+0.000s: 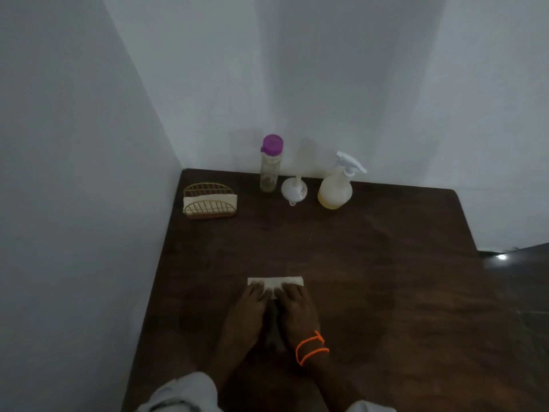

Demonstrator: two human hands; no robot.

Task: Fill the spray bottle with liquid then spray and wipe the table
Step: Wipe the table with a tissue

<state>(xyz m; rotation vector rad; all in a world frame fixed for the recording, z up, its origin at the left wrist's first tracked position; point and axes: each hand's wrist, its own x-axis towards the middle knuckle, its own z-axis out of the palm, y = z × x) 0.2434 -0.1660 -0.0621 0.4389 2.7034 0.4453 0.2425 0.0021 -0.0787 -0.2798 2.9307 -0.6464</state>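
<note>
A folded white tissue (276, 282) lies flat on the dark wooden table (371, 278) near its middle. My left hand (249, 307) and my right hand (295, 306) press down on the tissue side by side, fingers straight, covering its near edge. An orange thread is tied round my right wrist. At the back stands the spray bottle (337, 185) with a white trigger head and yellowish liquid inside. Left of it a white funnel (294, 190) rests mouth down. A clear bottle with a purple cap (270, 165) stands upright beside the funnel.
A gold wire holder with tissues (209, 202) sits at the back left by the wall. White walls bound the table on the left and behind. The table's right edge drops off to a dark floor (517, 269).
</note>
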